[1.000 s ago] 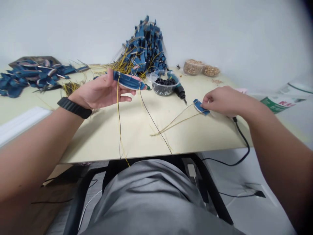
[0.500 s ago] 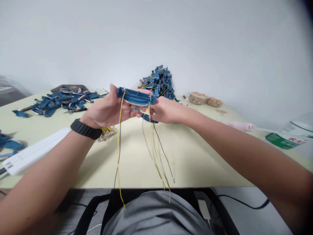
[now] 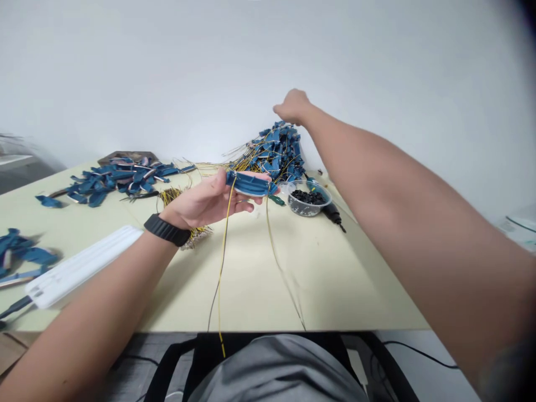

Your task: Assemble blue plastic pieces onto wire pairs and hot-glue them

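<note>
My left hand (image 3: 205, 202), with a black band on its wrist, is closed round a curved blue plastic piece (image 3: 251, 184) above the table. Thin yellow and black wires (image 3: 226, 234) hang down from both ends of that piece. My right hand (image 3: 293, 106) is stretched far forward, at the top of a tall pile of blue pieces (image 3: 278, 151) with yellow wires. Its fingers look curled, and whatever they may hold is hidden behind the hand.
More blue pieces (image 3: 113, 178) lie at the back left, some at the left edge. A white power strip (image 3: 84, 268) and a wire bundle (image 3: 196, 237) are near my left arm. Right of centre stand a clear tub of black bits (image 3: 307, 204) and a black-handled tool (image 3: 333, 213).
My right hand has left the left hand and reached forward and up to the pile. The second blue piece under my hands is out of sight. My left hand keeps its piece.
</note>
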`<act>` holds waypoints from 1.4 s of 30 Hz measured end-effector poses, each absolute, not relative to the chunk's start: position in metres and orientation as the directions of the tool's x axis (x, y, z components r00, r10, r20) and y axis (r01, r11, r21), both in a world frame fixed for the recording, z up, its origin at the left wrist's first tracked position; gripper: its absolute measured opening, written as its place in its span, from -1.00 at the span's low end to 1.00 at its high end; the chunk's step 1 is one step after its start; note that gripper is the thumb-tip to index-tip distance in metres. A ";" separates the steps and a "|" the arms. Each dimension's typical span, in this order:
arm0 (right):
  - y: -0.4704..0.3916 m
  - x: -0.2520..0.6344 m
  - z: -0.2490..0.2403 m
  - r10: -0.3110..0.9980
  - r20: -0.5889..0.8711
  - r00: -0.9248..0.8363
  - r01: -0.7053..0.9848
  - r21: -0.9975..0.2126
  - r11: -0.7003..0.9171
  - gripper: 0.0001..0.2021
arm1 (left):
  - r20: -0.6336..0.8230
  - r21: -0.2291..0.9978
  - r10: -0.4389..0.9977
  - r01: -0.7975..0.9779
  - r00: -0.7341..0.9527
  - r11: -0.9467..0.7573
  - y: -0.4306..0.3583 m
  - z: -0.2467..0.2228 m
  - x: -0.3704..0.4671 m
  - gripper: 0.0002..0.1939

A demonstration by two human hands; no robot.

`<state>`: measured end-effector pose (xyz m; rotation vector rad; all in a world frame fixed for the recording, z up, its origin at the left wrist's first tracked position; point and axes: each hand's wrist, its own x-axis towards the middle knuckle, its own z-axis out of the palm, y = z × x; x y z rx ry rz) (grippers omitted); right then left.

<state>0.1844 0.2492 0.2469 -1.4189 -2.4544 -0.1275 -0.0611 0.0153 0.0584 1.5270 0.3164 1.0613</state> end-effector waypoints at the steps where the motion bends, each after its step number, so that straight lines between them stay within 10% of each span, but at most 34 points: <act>1: 0.247 0.193 0.246 0.869 0.358 -0.342 0.906 -0.120 0.406 -0.66 | 0.424 0.899 0.711 -0.356 0.560 -0.255 0.018 0.055 -0.061 -0.21; 12: 0.050 0.216 0.185 0.801 0.213 -0.560 0.579 -0.591 0.562 -0.91 | 0.267 0.945 0.774 -0.315 0.574 -0.093 0.046 0.014 -0.051 -0.21; 19: 0.014 0.233 0.166 0.676 0.255 -0.691 0.557 -0.407 0.724 -0.90 | 0.168 0.962 0.807 -0.275 0.566 -0.008 0.045 0.010 -0.044 -0.33; 42: 0.020 0.256 0.156 0.784 0.238 -0.574 0.592 -0.541 0.598 -0.74 | 0.122 0.928 0.924 -0.372 0.361 0.023 0.028 0.031 -0.022 -0.12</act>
